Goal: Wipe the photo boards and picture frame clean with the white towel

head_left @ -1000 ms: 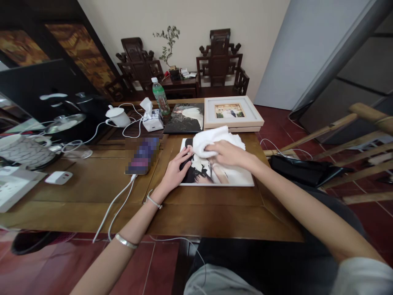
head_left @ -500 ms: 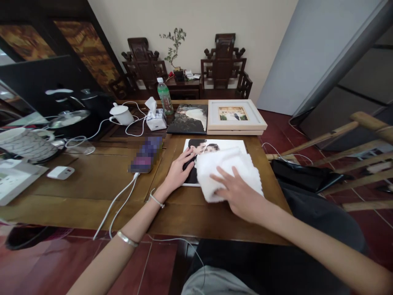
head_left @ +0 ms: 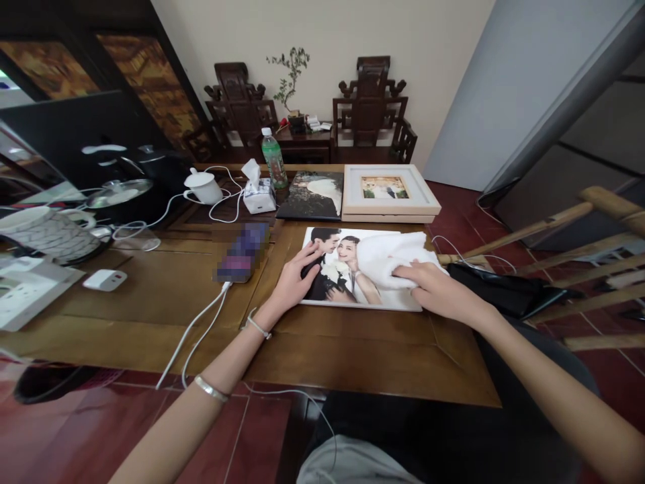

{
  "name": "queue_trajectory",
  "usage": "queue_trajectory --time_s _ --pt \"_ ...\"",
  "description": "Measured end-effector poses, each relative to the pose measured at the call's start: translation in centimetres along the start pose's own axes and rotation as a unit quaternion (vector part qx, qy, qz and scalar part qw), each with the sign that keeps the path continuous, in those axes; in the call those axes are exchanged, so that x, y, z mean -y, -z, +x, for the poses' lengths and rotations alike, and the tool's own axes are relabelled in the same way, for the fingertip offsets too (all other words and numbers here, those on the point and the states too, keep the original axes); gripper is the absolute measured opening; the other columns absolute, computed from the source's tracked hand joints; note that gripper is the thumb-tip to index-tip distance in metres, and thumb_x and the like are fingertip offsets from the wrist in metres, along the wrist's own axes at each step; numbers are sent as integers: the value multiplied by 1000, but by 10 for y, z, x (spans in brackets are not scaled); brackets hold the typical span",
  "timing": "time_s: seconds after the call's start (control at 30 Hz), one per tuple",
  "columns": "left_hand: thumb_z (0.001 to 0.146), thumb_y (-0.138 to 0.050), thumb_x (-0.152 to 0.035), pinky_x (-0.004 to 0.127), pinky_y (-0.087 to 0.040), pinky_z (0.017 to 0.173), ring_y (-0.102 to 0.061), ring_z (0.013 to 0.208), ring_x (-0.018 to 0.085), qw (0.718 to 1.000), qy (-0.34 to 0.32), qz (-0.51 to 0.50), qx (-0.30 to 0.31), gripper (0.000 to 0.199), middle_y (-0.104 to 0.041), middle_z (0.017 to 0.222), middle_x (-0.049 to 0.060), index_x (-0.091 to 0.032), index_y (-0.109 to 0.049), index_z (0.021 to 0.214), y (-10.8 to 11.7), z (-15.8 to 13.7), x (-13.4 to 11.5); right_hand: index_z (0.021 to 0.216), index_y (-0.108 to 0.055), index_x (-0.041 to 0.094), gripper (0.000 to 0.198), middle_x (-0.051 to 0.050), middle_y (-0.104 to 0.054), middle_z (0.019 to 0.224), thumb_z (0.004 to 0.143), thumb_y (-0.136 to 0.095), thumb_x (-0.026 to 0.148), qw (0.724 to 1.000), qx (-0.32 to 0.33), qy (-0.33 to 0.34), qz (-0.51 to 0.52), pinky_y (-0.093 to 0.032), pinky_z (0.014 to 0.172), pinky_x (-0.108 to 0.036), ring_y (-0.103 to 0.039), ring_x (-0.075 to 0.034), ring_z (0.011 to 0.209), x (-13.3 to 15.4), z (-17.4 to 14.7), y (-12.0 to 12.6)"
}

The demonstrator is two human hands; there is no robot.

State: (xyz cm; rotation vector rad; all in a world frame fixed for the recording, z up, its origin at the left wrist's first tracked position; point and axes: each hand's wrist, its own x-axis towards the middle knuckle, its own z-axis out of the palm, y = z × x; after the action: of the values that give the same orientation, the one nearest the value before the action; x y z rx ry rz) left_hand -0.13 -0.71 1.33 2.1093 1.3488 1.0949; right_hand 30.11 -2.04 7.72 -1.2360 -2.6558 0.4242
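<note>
A wedding photo panel (head_left: 335, 277) with white edges lies flat on the wooden table (head_left: 322, 353), showing a couple with a white bouquet. My left hand (head_left: 298, 274) rests on its left edge, fingers stretched out and nothing held. At the right side of the panel, my right hand (head_left: 437, 288) grips a folded white cloth (head_left: 390, 255). The cloth covers the panel's upper right part and hangs past its right edge. The right fingers are partly tucked into the cloth.
Behind the panel lie a dark photo panel (head_left: 311, 196) and a light wooden picture frame (head_left: 428, 202). To the left are a phone (head_left: 242, 255) on a cable, a tissue box (head_left: 260, 198), a green bottle (head_left: 273, 161), a lidded cup (head_left: 202, 188) and a charger (head_left: 105, 279).
My right hand has moved to the right with the cloth, uncovering more of the photo. The cloth is now bunched in the fingers. My left hand has stayed on the panel's edge.
</note>
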Motion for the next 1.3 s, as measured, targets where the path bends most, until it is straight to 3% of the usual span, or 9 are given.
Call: queue_trajectory --time_s 0.1,0.23,0.4,0.6,0.8,0.97,1.07,1.2,1.3 --pt "90 -47 -30 42 -28 113 -35 136 21 1000 0 -5 0 39 -46 141 8 -17 -58 125 0 0 0 107 -62 19 54 -8 -66 99 63 -37 0 1000 13 -1 -14 -44 87 -41 -58 -25 96 11 7 3" --pt "92 -44 -36 43 -24 114 -28 139 21 1000 7 -10 7 42 -42 145 5 -21 -54 129 -1 0 -1 116 -59 20 58 -12 -62 117 66 -38 -2 998 41 -22 -42 -37 95 -56 -44 -32 124 33 32 -5" --pt "96 -33 -42 40 -21 115 -28 139 20 999 21 -27 22 48 -40 146 5 -19 -48 135 -1 0 6 118 -60 19 53 -11 -40 146 74 -39 -1 992 20 78 -99 -17 101 -72 -20 -36 138 66 49 -39" --pt "96 -31 -38 39 -18 117 -22 141 19 998 14 21 57 50 -34 149 7 -16 -41 139 0 1 8 107 -66 21 51 -7 -37 148 71 -40 -3 985 63 138 -83 -18 104 -69 -18 -35 139 89 -3 -46" --pt "95 -33 -34 44 -18 116 -20 142 21 996 4 46 71 50 -27 153 7 -19 -34 143 -1 -1 9 108 -64 22 60 -7 -42 144 63 -36 -6 995 75 48 -45 -23 111 -56 -25 -25 139 55 -39 -15" --pt "95 -35 -36 44 -18 115 -23 141 22 997 2 41 64 51 -29 152 7 -20 -35 143 -2 -1 11 122 -56 16 63 -16 -50 136 65 -35 -4 997 38 -41 -61 -28 107 -58 -26 -27 138 16 -3 -5" --pt "95 -34 -40 42 -19 116 -27 140 20 999 12 9 45 49 -33 150 6 -21 -39 140 -1 -1 8 124 -55 15 63 -17 -47 138 67 -37 -3 994 11 -58 -92 -28 99 -67 -24 -35 138 14 35 -10" --pt "96 -29 -45 38 -21 116 -32 137 19 998 7 -56 -21 52 -38 148 8 -17 -43 138 3 -1 2 125 -55 22 60 -9 -38 147 71 -42 -1 994 20 10 -107 -22 97 -74 -22 -39 137 44 77 -26" --pt "97 -24 -49 38 -20 116 -30 138 21 995 -14 -74 -61 56 -35 149 8 -18 -39 141 5 -3 0 123 -57 23 51 -6 -36 148 77 -46 4 988 45 96 -111 -21 98 -73 -22 -39 137 73 86 -40"
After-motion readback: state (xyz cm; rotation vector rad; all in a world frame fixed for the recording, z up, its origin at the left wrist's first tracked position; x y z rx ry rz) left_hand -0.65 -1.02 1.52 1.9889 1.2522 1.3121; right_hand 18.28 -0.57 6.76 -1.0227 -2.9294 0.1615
